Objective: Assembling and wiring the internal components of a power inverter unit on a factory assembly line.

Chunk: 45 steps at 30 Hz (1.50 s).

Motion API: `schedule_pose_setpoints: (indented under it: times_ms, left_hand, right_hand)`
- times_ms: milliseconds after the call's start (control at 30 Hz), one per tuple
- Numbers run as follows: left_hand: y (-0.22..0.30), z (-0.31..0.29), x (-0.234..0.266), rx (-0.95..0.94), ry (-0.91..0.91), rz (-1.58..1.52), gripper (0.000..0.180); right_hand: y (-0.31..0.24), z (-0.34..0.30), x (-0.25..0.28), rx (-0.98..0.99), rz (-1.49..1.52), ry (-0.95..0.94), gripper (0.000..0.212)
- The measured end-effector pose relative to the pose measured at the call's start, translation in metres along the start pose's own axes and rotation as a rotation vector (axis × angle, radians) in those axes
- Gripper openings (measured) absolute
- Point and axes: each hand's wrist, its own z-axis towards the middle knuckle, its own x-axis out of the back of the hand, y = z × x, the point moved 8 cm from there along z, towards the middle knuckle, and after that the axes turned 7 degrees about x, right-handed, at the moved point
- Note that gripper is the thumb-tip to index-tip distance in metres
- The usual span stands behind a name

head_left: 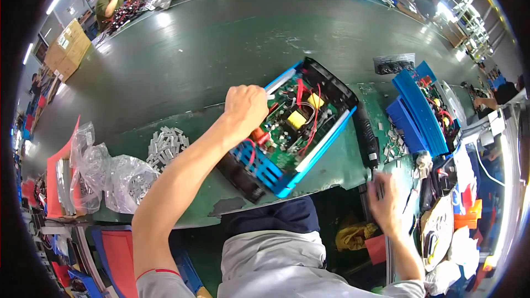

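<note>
Left hand [245,107] fisted on the open blue case's [287,129] far-left edge; right hand [385,203], blurred, grip unclear, near-right of it

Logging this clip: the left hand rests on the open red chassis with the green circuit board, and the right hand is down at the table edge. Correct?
Not quite: the head view shows the chassis is blue, not red. The left hand does rest on it, above the circuit board, with the right hand at the table edge.

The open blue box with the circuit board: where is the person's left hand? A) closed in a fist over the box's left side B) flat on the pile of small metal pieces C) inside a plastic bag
A: the left hand is closed in a fist over the left side of the open blue box, not on the metal pieces or the plastic bags.
</note>
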Motion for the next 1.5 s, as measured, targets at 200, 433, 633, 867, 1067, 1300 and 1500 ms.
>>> schedule_pose_setpoints:
  times_ms: [200,433,633,867,1067,1300,1500]
  left_hand:
    - [0.026,-0.053,0.004,0.101,-0.515,-0.197,0.031]
    - [0.043,-0.041,0.053,-0.446,-0.119,-0.022,0.019]
    - [0.051,-0.026,0.037,-0.782,-0.31,-0.014,0.049]
    - [0.051,-0.062,0.04,-0.918,-0.103,-0.097,0.052]
    - [0.054,-0.124,0.048,-0.687,0.078,-0.149,0.049]
    - [0.063,-0.148,0.04,-0.384,0.235,-0.373,0.049]
    - [0.092,-0.134,0.008,-0.07,0.128,-0.447,0.048]
  right_hand:
    - [0.036,-0.127,-0.108,-0.576,0.757,-0.117,0.023]
    - [0.009,-0.16,-0.194,-0.81,1.282,-0.314,0.035]
    - [-0.017,-0.164,-0.233,-0.793,1.529,-0.246,0.046]
    - [-0.021,-0.151,-0.145,-0.829,1.7,-0.089,0.054]
    - [0.019,-0.06,-0.063,-0.713,1.598,0.236,0.048]
    - [0.1,0.037,-0.086,-0.736,1.108,0.269,0.045]
    - [0.156,0.155,-0.075,-0.177,0.544,0.031,0.035]
